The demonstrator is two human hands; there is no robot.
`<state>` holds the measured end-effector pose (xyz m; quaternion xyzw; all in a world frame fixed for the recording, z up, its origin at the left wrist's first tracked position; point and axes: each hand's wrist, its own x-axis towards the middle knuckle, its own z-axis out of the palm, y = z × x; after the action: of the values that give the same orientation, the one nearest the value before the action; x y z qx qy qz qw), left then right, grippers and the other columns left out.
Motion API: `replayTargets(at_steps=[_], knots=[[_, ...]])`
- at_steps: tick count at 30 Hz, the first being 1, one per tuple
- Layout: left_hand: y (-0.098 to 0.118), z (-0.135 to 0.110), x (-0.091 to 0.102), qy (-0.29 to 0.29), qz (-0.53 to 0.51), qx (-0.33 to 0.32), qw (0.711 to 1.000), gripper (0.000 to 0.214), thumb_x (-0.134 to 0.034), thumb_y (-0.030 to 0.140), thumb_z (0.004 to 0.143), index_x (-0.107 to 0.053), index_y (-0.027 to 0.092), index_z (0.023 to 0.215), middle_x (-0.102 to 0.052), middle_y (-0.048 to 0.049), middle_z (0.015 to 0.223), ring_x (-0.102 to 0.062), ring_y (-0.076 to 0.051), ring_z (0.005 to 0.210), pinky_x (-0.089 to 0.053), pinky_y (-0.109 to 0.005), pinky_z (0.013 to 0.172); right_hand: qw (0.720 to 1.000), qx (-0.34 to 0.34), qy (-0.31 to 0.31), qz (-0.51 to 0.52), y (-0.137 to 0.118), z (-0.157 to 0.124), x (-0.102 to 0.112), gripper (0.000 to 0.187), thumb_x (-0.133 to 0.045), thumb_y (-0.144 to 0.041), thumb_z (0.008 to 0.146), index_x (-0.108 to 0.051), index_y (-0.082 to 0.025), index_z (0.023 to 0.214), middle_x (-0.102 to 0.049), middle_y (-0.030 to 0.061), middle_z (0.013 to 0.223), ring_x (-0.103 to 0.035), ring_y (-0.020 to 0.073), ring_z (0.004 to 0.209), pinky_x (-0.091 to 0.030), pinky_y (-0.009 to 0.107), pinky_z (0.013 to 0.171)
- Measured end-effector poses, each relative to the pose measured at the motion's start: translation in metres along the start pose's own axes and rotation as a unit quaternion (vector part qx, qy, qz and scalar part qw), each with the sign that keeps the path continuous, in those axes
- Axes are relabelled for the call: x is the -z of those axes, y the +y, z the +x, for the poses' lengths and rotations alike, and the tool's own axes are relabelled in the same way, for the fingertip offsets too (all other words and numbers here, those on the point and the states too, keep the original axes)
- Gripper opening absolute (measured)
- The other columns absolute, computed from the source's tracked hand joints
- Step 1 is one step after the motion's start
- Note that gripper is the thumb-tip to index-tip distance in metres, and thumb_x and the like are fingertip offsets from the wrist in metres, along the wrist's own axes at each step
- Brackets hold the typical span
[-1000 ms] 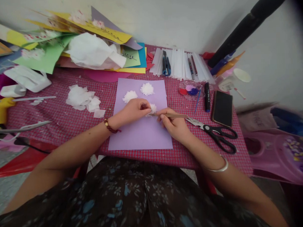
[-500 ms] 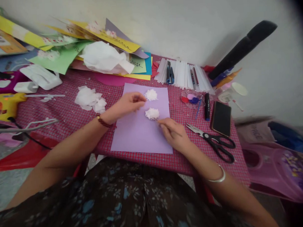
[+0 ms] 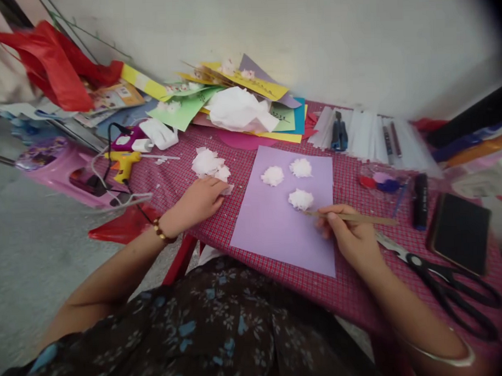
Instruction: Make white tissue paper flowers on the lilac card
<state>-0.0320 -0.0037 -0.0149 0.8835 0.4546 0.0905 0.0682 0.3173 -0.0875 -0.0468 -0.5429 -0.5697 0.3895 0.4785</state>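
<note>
My left hand (image 3: 200, 203) rests at the edge of a loose pile of thin white paper pieces (image 3: 208, 161), with a small piece of white paper (image 3: 227, 190) at its thumb and fingertips. My right hand (image 3: 351, 231) pinches a thin brownish stick (image 3: 357, 217) over a purple sheet of paper (image 3: 273, 231). The stick's tip is close to the near one of three ruffled white paper puffs (image 3: 301, 199). Behind it on the sheet are a left puff (image 3: 272, 176) and a far puff (image 3: 300, 167).
Black-handled scissors (image 3: 444, 285), a phone (image 3: 460, 233) and a black marker (image 3: 420, 201) lie on the right. A yellow glue gun (image 3: 124, 164) with its cord is at the left. Coloured cards (image 3: 268, 88) and glue sticks (image 3: 364, 132) line the back of the checked tablecloth (image 3: 242, 172).
My left hand has moved off the purple sheet to the white paper pile. The left puff now shows near where that hand was. My view has turned left; the right hand still holds the stick.
</note>
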Motion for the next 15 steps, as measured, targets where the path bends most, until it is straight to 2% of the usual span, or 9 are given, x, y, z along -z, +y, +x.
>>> replayTargets(at_steps=[3,5,9,13,15], knots=[[0.001,0.005,-0.005,-0.008,0.058,0.006,0.998,0.026,-0.047,0.019,0.091,-0.065,0.013,0.109,-0.070,-0.0118,0.107,-0.062,-0.025,0.101,-0.046,-0.039,0.095,1.000,-0.004,0.006,-0.011,-0.001,0.000,0.001,0.021,-0.057,-0.038,0.094,-0.065,-0.018,0.095,-0.066,0.0026,0.072,-0.056,0.0122,0.053,-0.046,0.026,0.050],[0.003,0.010,-0.004,-0.004,0.080,0.011,0.997,0.024,-0.052,0.028,0.093,-0.067,0.013,0.102,-0.070,-0.0116,0.101,-0.063,-0.026,0.097,-0.047,-0.039,0.092,1.000,-0.005,0.004,-0.011,-0.002,0.000,0.001,0.021,-0.057,-0.038,0.094,-0.065,-0.019,0.095,-0.066,0.0025,0.072,-0.056,0.0121,0.053,-0.045,0.026,0.050],[0.016,0.011,-0.006,0.023,0.124,0.029,0.992,0.034,-0.056,0.044,0.092,-0.069,0.013,0.097,-0.070,-0.0132,0.098,-0.063,-0.029,0.098,-0.046,-0.041,0.092,1.000,0.001,-0.016,-0.006,-0.002,-0.001,-0.001,0.019,-0.056,-0.036,0.094,-0.065,-0.019,0.096,-0.066,0.0020,0.072,-0.055,0.0117,0.053,-0.045,0.025,0.050],[0.019,0.011,-0.010,0.035,0.138,0.076,0.987,0.029,-0.045,0.027,0.094,-0.069,0.013,0.085,-0.071,-0.0140,0.090,-0.065,-0.028,0.089,-0.046,-0.041,0.085,0.999,0.008,-0.033,-0.002,-0.001,-0.003,-0.004,0.018,-0.054,-0.034,0.095,-0.066,-0.019,0.098,-0.066,0.0015,0.074,-0.055,0.0112,0.054,-0.046,0.025,0.051],[0.013,0.014,-0.003,0.030,0.086,0.110,0.990,0.027,-0.045,0.026,0.092,-0.067,0.015,0.081,-0.072,-0.0116,0.084,-0.065,-0.025,0.079,-0.046,-0.037,0.075,0.999,0.022,-0.045,-0.014,-0.001,-0.004,-0.005,0.019,-0.054,-0.032,0.095,-0.068,-0.019,0.100,-0.068,0.0021,0.077,-0.056,0.0111,0.056,-0.047,0.025,0.053]])
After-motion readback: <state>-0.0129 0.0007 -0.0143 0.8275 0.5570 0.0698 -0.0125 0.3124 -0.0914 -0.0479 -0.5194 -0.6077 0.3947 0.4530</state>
